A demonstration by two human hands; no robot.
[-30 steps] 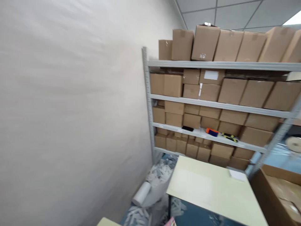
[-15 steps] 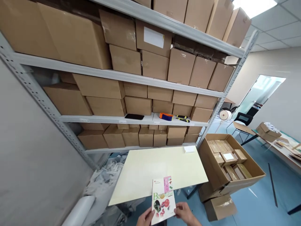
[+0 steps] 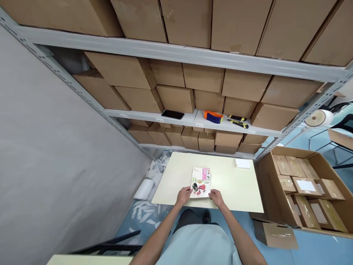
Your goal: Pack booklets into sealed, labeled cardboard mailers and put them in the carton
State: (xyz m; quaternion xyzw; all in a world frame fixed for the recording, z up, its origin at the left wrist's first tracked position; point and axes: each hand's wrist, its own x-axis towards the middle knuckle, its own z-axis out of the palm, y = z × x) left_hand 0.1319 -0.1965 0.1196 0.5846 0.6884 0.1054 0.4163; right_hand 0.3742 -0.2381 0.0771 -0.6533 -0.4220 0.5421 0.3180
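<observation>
A booklet (image 3: pixel 200 183) with a white cover, the word "Beautiful", a pink patch and pictures of red and dark vegetables is at the near part of the pale table (image 3: pixel 171 184). My left hand (image 3: pixel 184 195) grips its lower left edge between thumb and fingers. At the lower right corner, my right hand (image 3: pixel 216 197) pinches it the same way. Whether the booklet rests on the tabletop or hangs just above it, I cannot tell. A small white pad (image 3: pixel 242 163) lies at the table's far right.
Shelves (image 3: pixel 187 53) of cardboard boxes rise behind the table. On one shelf are a black phone (image 3: pixel 173 114), an orange and blue tape roll (image 3: pixel 213 117) and yellow-black cutters (image 3: pixel 238 123). A large open carton (image 3: pixel 264 187) holding smaller boxes stands right. White scraps lie left.
The view has tilted down, bringing my arms and torso into sight. The booklet, still held in both hands, is now over the table instead of in front of its near edge.
</observation>
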